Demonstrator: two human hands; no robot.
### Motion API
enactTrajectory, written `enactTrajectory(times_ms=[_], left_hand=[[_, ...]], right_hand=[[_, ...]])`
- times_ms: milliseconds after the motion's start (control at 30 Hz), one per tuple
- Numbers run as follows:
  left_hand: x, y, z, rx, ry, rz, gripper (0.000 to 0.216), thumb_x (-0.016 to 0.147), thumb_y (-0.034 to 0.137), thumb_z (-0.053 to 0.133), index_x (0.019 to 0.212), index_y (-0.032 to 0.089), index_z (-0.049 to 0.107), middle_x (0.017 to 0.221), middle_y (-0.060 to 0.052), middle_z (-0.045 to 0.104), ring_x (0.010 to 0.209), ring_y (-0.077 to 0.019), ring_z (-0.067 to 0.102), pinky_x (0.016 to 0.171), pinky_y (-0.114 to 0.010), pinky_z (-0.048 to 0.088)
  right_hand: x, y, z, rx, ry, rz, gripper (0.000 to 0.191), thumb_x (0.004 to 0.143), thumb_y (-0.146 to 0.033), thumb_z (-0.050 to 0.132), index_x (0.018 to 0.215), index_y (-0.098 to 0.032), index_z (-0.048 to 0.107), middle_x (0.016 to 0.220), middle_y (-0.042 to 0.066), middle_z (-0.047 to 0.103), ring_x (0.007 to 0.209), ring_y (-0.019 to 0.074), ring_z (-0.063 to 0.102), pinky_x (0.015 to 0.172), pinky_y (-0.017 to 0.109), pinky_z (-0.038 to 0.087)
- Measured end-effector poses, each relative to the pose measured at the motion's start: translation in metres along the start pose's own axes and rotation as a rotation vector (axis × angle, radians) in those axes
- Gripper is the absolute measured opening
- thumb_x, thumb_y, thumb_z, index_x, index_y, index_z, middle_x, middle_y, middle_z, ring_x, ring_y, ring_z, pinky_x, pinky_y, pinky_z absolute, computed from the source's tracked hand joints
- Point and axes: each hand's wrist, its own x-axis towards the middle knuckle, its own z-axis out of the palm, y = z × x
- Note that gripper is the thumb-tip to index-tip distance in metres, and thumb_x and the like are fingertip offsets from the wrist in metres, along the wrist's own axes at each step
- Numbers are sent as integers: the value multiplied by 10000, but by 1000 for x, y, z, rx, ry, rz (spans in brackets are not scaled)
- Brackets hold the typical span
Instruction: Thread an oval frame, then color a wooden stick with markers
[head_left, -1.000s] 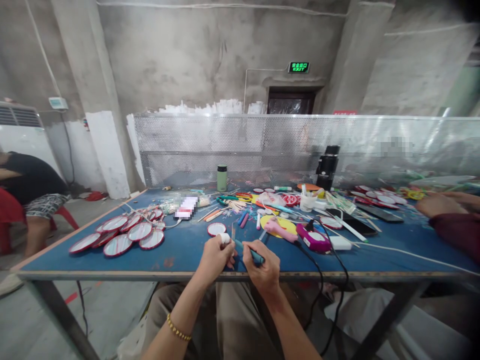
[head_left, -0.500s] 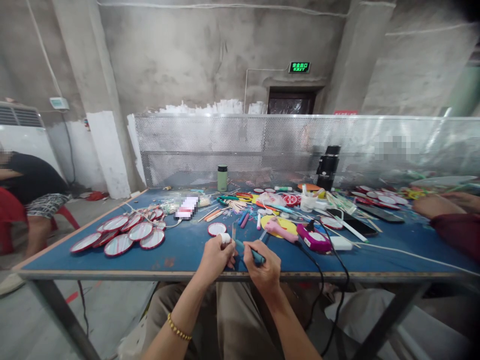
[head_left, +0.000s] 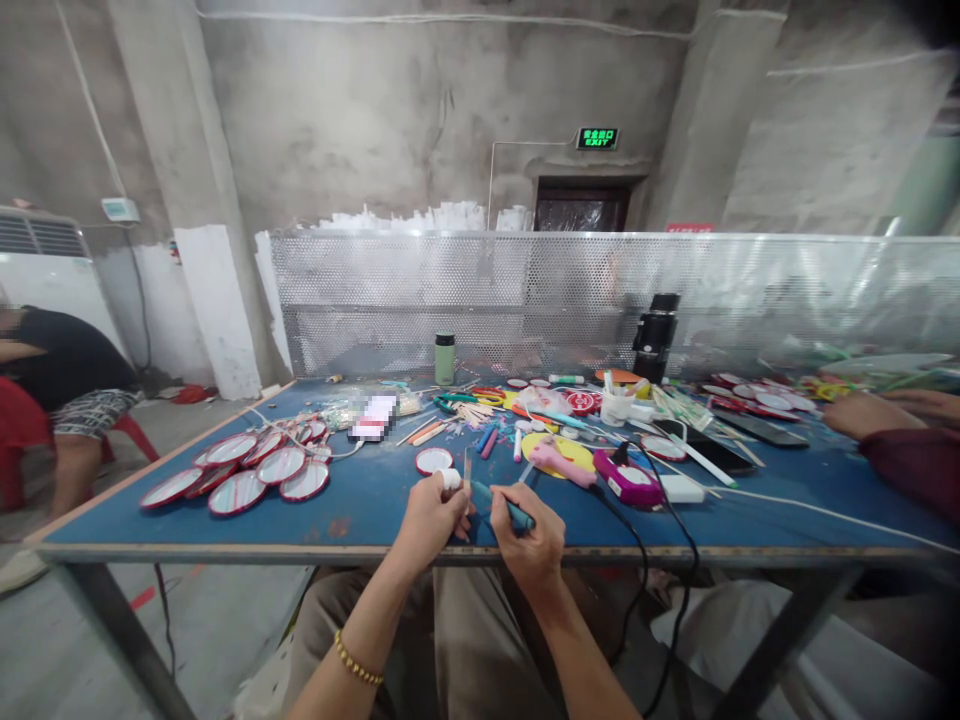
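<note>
My left hand (head_left: 431, 520) is closed, pinching a thin flat stick (head_left: 468, 468) that stands upright above the fingers. Something white (head_left: 451, 479) wraps around or sits on one of its fingers. To its right, my right hand (head_left: 531, 532) grips a teal pen-like tool (head_left: 519, 514), whose tip points left toward the stick; whether they touch I cannot tell. Just beyond my left hand lies a round red-rimmed disc (head_left: 433, 460). A pink hot glue gun (head_left: 562, 460) rests on a yellow disc (head_left: 534, 441) beyond my right hand.
Red-rimmed discs (head_left: 238, 492) pile at the left of the blue table (head_left: 375, 515). A phone (head_left: 373, 416), green tumbler (head_left: 445, 358), scissors (head_left: 487, 397), purple box (head_left: 628, 478) and black bottle (head_left: 655, 338) stand farther back. Dark cables (head_left: 686, 540) hang over the front edge. Another person's hand (head_left: 862, 412) is at right.
My right hand has shifted very slightly to the right with the teal tool. My left hand stays nearly still.
</note>
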Motion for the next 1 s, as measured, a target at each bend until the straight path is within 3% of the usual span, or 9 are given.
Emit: enactTrajectory(times_ms=[1000], left_hand=[[0,0,-1,11,-4,4,223,779,368,607,644,199,551,500,24,603,373,-128,557,394,-218,439]], right_hand=[[0,0,0,3,-4,3,135,902,-97,559,829,-183,634,679,15,654,609,132,618,630,249,496]])
